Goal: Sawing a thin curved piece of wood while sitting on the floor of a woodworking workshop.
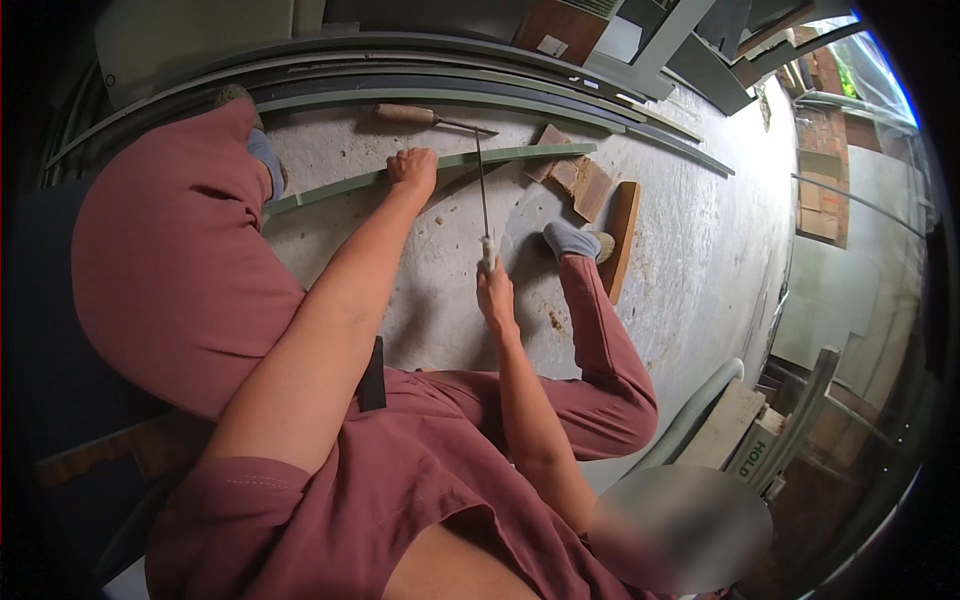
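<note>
A long green strip (pixel 350 184) lies across the floor in front of me. My left hand (pixel 412 170) is closed around it, left of its middle. In my right hand (pixel 494 292) is the pale handle of a saw (pixel 483 195), closed in my fingers. Its thin blade, seen nearly edge-on, points away from me and crosses the strip; whether it touches cannot be made out. Beyond the strip lies a tool with a wooden handle (pixel 405 114) and a slim metal shaft. Wood blocks (pixel 582 188) sit under or beside the strip's right end.
Long green and grey strips (pixel 440 92) lie along the far side. A wooden board (pixel 624 235) stands beside my right foot (pixel 575 241); my left foot (pixel 265 160) is by the strip's left end. Boards and a pale pipe (pixel 700 400) are stacked at the right.
</note>
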Available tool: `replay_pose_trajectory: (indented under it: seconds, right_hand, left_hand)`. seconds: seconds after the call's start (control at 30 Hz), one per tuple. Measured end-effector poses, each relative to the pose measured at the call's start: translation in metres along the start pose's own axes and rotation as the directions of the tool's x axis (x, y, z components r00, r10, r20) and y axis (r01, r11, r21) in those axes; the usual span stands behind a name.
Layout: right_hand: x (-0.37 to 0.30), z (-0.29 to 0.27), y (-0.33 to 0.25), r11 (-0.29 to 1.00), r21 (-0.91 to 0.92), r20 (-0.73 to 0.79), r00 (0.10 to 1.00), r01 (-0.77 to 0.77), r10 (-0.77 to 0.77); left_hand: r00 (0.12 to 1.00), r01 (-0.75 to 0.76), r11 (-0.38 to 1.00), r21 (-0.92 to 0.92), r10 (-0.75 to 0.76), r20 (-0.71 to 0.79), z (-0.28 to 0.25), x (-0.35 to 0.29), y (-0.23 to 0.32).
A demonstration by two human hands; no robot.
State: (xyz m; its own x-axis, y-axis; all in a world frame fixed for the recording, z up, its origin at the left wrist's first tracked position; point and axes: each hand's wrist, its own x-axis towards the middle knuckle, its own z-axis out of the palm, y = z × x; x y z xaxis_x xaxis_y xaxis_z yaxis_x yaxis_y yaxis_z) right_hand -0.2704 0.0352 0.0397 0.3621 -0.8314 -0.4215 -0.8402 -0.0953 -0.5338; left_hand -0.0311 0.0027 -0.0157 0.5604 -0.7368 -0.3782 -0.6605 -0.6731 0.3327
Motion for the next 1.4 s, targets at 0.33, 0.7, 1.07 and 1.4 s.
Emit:
replay_pose_trajectory:
  seconds: [0.33, 0.7, 1.07, 1.4]
  right_hand:
    - [0.1, -0.006, -0.055, 0.996, 0.023, -0.014, 0.996, 0.083, -0.083]
    - [-0.024, -0.036, 0.003, 0.995, 0.031, -0.083, 0.992, -0.091, 0.094]
    - [0.008, -0.011, 0.026, 0.987, 0.126, -0.072, 0.992, -0.098, 0.107]
    - [0.016, 0.003, 0.027, 0.997, 0.061, -0.085, 0.995, -0.051, 0.056]
  left_hand:
    - [0.994, -0.027, 1.0, 0.009, 0.025, 0.105, -0.022, -0.006, 0.015]
    - [1.0, 0.016, 1.0, 0.0, -0.016, 0.002, -0.01, -0.002, 0.006]
    - [1.0, -0.009, 1.0, -0.003, 0.009, 0.011, -0.01, -0.002, 0.01]
    - [0.997, 0.025, 0.999, 0.026, -0.027, 0.075, -0.012, -0.004, 0.005]
